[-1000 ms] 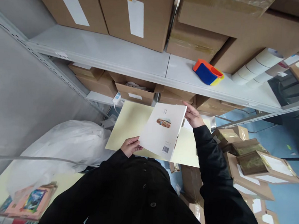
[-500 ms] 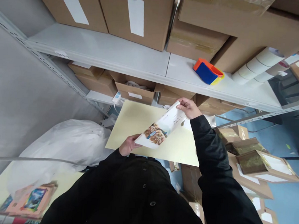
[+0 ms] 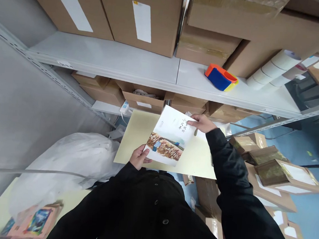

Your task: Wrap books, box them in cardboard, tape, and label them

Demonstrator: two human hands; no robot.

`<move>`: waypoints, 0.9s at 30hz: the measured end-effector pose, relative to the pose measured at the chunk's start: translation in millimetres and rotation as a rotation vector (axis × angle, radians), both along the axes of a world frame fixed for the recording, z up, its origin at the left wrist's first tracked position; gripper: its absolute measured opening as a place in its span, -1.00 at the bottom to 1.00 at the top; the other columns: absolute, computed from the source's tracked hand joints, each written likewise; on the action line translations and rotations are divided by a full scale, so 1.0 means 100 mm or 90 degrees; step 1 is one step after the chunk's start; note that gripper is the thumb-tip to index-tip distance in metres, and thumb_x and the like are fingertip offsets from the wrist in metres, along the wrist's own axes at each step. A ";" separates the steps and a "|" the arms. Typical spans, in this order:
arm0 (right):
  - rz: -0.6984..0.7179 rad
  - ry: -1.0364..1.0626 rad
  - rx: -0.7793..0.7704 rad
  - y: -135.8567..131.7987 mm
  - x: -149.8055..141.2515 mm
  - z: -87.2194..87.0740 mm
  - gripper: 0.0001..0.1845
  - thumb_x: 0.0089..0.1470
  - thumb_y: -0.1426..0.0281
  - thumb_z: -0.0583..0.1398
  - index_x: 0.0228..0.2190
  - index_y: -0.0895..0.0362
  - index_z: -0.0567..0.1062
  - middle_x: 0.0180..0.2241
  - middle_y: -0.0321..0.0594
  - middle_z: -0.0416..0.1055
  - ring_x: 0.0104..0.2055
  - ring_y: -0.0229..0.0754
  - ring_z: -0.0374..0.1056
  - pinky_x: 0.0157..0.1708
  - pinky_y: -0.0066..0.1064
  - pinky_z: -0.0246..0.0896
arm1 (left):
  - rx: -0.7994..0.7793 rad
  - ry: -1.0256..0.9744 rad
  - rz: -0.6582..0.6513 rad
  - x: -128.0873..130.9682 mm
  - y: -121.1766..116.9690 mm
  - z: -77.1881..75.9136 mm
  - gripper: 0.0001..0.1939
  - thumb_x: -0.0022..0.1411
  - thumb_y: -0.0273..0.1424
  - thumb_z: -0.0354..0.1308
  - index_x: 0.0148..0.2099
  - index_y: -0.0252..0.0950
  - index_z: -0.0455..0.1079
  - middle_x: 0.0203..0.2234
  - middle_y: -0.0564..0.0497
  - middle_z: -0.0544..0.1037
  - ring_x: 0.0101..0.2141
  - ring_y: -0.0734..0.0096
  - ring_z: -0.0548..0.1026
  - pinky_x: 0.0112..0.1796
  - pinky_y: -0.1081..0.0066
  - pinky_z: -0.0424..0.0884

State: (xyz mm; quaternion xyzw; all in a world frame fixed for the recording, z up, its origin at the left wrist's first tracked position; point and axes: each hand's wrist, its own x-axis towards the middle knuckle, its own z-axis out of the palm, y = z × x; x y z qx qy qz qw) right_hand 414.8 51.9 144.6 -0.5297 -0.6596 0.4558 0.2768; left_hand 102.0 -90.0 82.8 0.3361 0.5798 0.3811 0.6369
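Note:
Between both hands is a thin white picture book [image 3: 172, 130], its illustrated front cover facing up, with dark lettering near the top and a figure beside a brown field below. My left hand [image 3: 139, 157] pinches the lower left corner, thumb on the cover. At the upper right edge, my right hand [image 3: 202, 123] grips the book with the thumb over the cover. The book is held above a pale yellow tabletop [image 3: 133, 132]. A white item, partly covered by the right hand and book, lies on the table's right side.
A grey shelf [image 3: 109, 58] with cardboard boxes [image 3: 140, 19] runs behind the table. On it are an orange, blue and yellow object [image 3: 221, 78] and label rolls [image 3: 274, 70]. A white plastic bag [image 3: 69, 156] is at left. Taped cartons [image 3: 285, 177] are piled at right.
The book has turned from a steep tilt to show its full front cover. My left thumb now lies on the cover, and both hands still hold it.

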 end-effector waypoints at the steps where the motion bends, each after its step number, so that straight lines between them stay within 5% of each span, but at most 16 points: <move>1: -0.019 0.043 -0.045 -0.05 0.07 -0.03 -0.52 -0.24 0.03 0.34 -0.45 0.20 0.54 -0.55 -0.24 0.46 -0.52 -0.25 0.34 -0.51 -0.44 0.28 | -0.012 -0.016 0.004 -0.03 0.01 -0.02 -0.47 -0.01 -0.10 0.26 -0.06 -0.30 0.35 -0.37 0.02 0.54 -0.50 0.54 0.50 -0.49 0.52 0.51; 6: -0.187 0.299 -0.119 -0.23 0.12 -0.19 -0.46 -0.26 -0.01 0.34 -0.36 0.17 0.51 -0.54 -0.25 0.46 -0.53 -0.28 0.37 -0.49 -0.42 0.34 | -0.065 -0.085 -0.030 -0.09 0.06 -0.07 -0.42 -0.08 -0.11 0.32 -0.03 -0.27 0.35 -0.42 0.05 0.52 -0.54 0.53 0.50 -0.49 0.50 0.51; 14: -0.318 0.380 -0.082 -0.28 -0.07 -0.22 -0.50 -0.27 -0.01 0.33 -0.44 0.14 0.44 -0.63 -0.39 0.31 -0.60 -0.36 0.24 -0.59 -0.50 0.26 | -0.082 -0.086 -0.123 -0.08 0.12 -0.03 -0.30 -0.10 -0.25 0.34 0.11 -0.23 0.25 -0.45 0.05 0.52 -0.43 0.39 0.51 -0.40 0.36 0.52; 23: -0.310 0.466 -0.052 -0.32 -0.15 -0.29 -0.54 -0.25 0.01 0.34 -0.52 0.13 0.40 -0.69 -0.45 0.18 -0.62 -0.40 0.17 -0.60 -0.54 0.23 | -0.084 -0.094 -0.090 -0.13 0.09 -0.01 -0.23 -0.09 -0.23 0.35 0.16 -0.24 0.17 -0.44 0.06 0.49 -0.49 0.48 0.48 -0.44 0.42 0.51; 27: -0.249 0.436 -0.122 -0.46 -0.25 -0.38 -0.56 -0.22 0.05 0.33 -0.38 0.10 0.45 -0.56 -0.36 0.37 -0.51 -0.31 0.31 -0.49 -0.46 0.32 | -0.091 -0.117 -0.058 -0.12 0.07 -0.02 -0.24 -0.08 -0.24 0.34 0.16 -0.22 0.17 -0.42 0.08 0.48 -0.53 0.52 0.47 -0.47 0.44 0.50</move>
